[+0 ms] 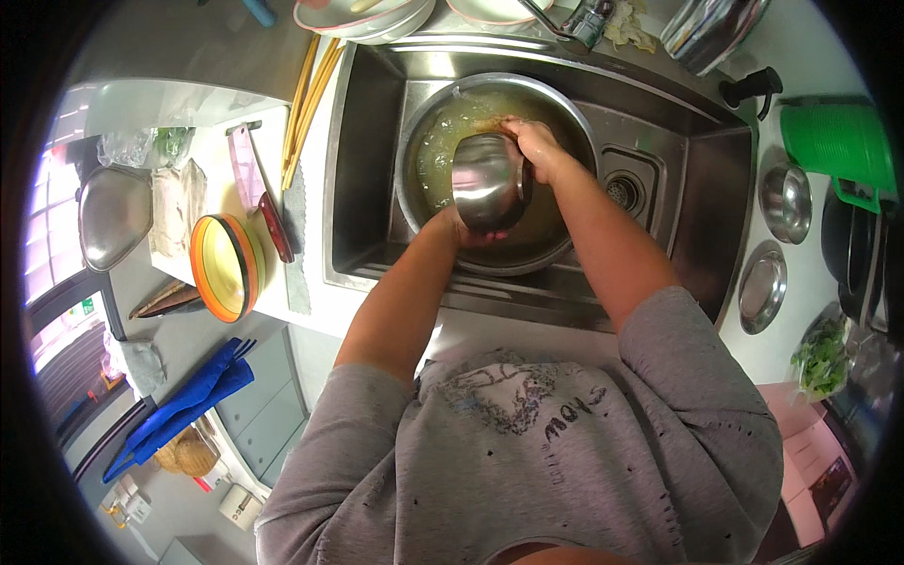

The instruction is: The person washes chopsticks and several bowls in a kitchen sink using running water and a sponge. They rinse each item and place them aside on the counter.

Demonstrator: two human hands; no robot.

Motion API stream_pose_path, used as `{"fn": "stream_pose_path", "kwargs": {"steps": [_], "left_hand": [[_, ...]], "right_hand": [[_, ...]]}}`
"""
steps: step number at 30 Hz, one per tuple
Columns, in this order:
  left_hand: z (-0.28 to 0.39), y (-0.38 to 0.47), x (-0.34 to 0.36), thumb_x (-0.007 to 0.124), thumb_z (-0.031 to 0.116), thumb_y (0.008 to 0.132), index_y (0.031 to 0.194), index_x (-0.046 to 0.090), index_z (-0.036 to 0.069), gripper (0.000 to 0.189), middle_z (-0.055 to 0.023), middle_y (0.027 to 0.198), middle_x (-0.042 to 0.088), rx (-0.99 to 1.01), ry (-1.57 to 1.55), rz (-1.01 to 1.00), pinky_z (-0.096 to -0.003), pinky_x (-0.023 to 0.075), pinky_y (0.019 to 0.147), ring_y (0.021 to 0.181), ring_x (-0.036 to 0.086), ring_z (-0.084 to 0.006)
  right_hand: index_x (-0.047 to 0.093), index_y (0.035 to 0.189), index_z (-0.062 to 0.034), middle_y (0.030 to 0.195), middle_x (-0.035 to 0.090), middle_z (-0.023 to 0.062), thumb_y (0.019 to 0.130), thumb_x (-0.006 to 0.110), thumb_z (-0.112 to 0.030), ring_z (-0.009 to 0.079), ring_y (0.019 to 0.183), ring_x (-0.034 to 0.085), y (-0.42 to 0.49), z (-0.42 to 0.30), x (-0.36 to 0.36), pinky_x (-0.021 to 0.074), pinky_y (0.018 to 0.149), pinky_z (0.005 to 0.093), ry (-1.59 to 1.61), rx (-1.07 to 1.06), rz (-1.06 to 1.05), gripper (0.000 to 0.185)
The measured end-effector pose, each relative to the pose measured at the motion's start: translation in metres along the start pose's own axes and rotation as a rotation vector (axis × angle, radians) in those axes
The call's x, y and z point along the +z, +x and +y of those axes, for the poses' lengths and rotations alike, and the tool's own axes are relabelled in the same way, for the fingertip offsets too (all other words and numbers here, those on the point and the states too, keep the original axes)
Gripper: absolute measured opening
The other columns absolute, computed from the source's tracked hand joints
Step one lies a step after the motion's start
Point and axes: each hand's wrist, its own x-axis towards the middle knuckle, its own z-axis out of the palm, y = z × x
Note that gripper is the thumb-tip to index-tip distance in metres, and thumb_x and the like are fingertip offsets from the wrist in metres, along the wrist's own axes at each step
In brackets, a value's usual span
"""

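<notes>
A shiny stainless steel bowl (487, 185) is tipped on its side over a wide metal basin (400, 166), its outer wall towards me. The basin stands in a stainless steel sink (713, 205) and contains cloudy, yellowish water (436, 148). My left hand (467, 230) supports the bowl from its near, lower side, with most of the fingers hidden beneath it. At the bowl's far right rim is my right hand (538, 147), its fingertips reaching inside or behind the edge. Something brownish near those fingertips is too unclear to name.
Left of the sink lie a cleaver (258, 191), wooden chopsticks (311, 106) and a yellow-orange bowl (224, 268). White bowls (395, 25) and a faucet (586, 25) line the back. Metal dishes (785, 203) and a green plastic basket (837, 145) are at the right.
</notes>
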Motion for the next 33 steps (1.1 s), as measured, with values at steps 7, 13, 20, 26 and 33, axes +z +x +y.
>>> {"fn": "stream_pose_path", "kwargs": {"steps": [7,13,20,26,33], "left_hand": [[0.010,0.005,-0.002,0.064,0.031,0.079,0.101,0.055,0.013,0.030,-0.0106,0.089,0.065,0.346,-0.251,0.391,-0.0306,0.0499,0.051,0.066,0.061,-0.0218],[0.021,-0.013,0.013,0.056,0.026,0.082,0.120,0.033,0.008,0.048,-0.0246,0.091,0.062,0.654,0.695,1.715,-0.0466,0.0466,0.076,0.085,0.060,-0.0418],[0.015,-0.018,0.013,0.055,0.024,0.085,0.113,0.041,0.014,0.033,-0.0206,0.079,0.063,0.974,0.766,1.526,-0.0472,0.0457,0.064,0.075,0.061,-0.0411],[0.013,-0.005,0.010,0.055,0.025,0.084,0.106,0.051,0.003,0.030,-0.0135,0.086,0.063,0.577,-0.006,0.737,-0.0374,0.0502,0.068,0.078,0.062,-0.0290],[0.002,0.001,0.003,0.055,0.041,0.083,0.108,0.052,-0.001,0.050,-0.0150,0.101,0.060,-0.030,0.029,0.342,-0.0397,0.0494,0.076,0.086,0.061,-0.0282]], "right_hand": [[0.060,0.096,-0.0078,0.092,0.062,0.0133,0.091,0.032,-0.027,0.0267,0.081,0.059,-0.029,0.052,0.024,0.0500,0.072,0.0415,0.630,0.153,0.026,0.034],[0.051,0.111,-0.0050,0.109,0.055,0.0142,0.094,0.032,-0.034,0.0302,0.101,0.053,-0.063,0.055,0.046,0.0425,0.086,0.0499,0.881,0.223,0.026,0.039],[0.035,0.126,-0.0052,0.110,0.053,0.0119,0.078,0.067,-0.015,0.0227,0.106,0.050,-0.054,0.039,0.022,0.0409,0.091,0.0363,0.102,-0.408,0.156,0.058],[0.037,0.125,-0.0038,0.110,0.054,0.0140,0.077,0.058,-0.007,0.0252,0.090,0.059,-0.035,0.038,-0.007,0.0555,0.057,0.0328,-0.179,-0.218,0.333,0.052],[0.039,0.121,-0.0047,0.115,0.052,0.0256,0.080,0.053,-0.009,0.0420,0.092,0.058,-0.026,0.052,-0.005,0.0493,0.073,0.0455,-0.726,-0.445,0.565,0.044]]}}
